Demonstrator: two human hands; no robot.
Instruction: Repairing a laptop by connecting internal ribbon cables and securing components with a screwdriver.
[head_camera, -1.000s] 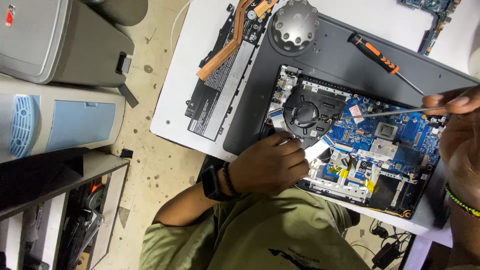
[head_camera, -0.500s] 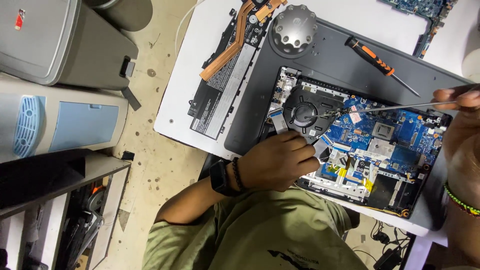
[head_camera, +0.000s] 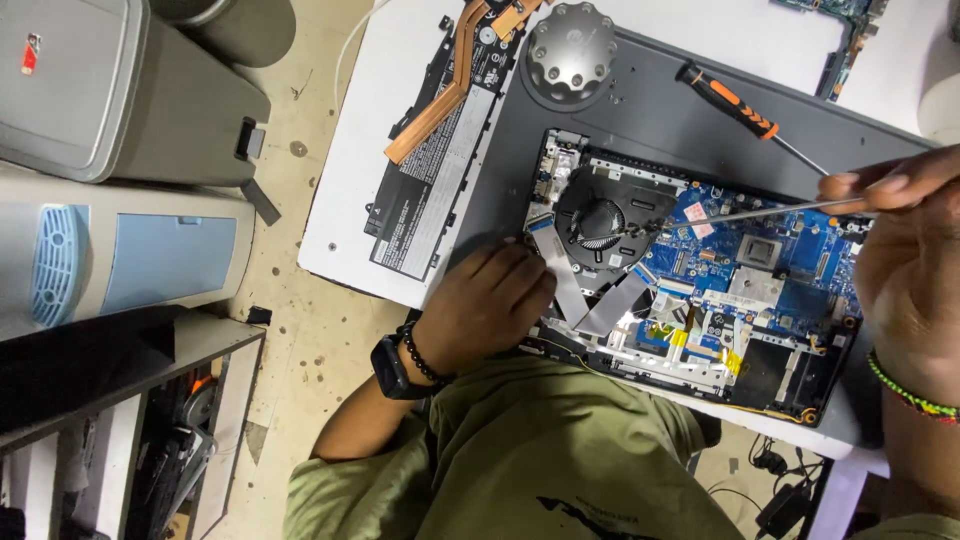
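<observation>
Laptop (head_camera: 690, 290) lies opened, blue board and black fan (head_camera: 600, 215) exposed.

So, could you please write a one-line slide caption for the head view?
Left hand steadies an opened laptop while the right hand holds a thin tool over its fan.
</observation>
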